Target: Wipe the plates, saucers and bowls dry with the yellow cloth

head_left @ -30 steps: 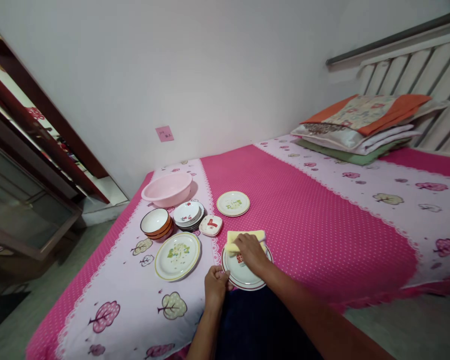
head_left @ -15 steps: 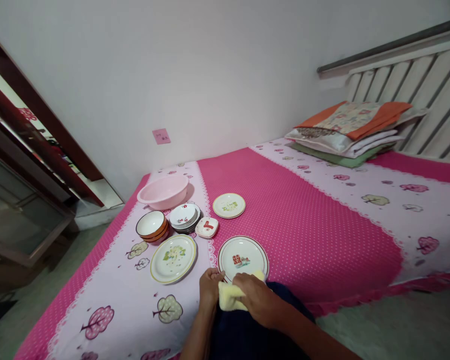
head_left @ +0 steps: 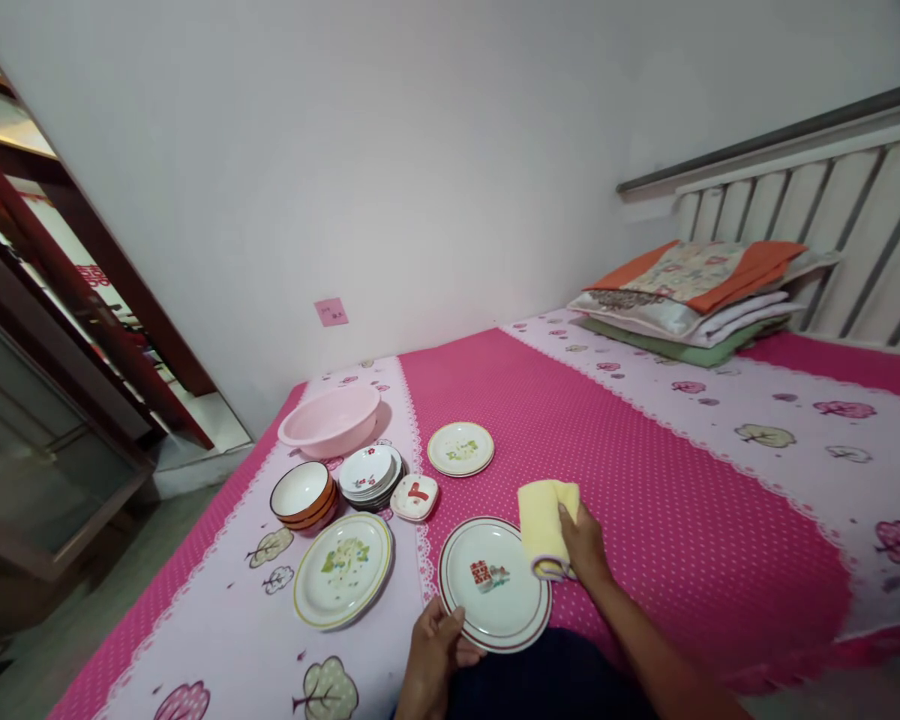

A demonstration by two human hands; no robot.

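A white plate [head_left: 471,556] with a red rim and a red printed figure is in front of me, above my lap. My left hand [head_left: 436,650] grips its lower left edge, thumb on top and fingers underneath. At the plate's right side, my right hand [head_left: 586,545] is closed on a folded yellow cloth [head_left: 544,520]. The cloth overlaps the plate's right rim; whether it touches there I cannot tell. Left of the plate lies a larger yellow-rimmed plate [head_left: 345,570] with a leaf print. Beyond is a smaller yellow-rimmed plate [head_left: 461,448].
A pink basin [head_left: 330,420], stacked orange-sided bowls [head_left: 302,492], a pile of small dishes [head_left: 367,470] and a square dish [head_left: 414,496] stand on the bed's left. Folded bedding [head_left: 690,290] lies at the far right by the radiator [head_left: 795,205]. A wall borders the back.
My right hand with the yellow cloth has moved from the plate's near edge to its right side. My left hand now shows its grip on the plate's lower left rim. The view has tilted up.
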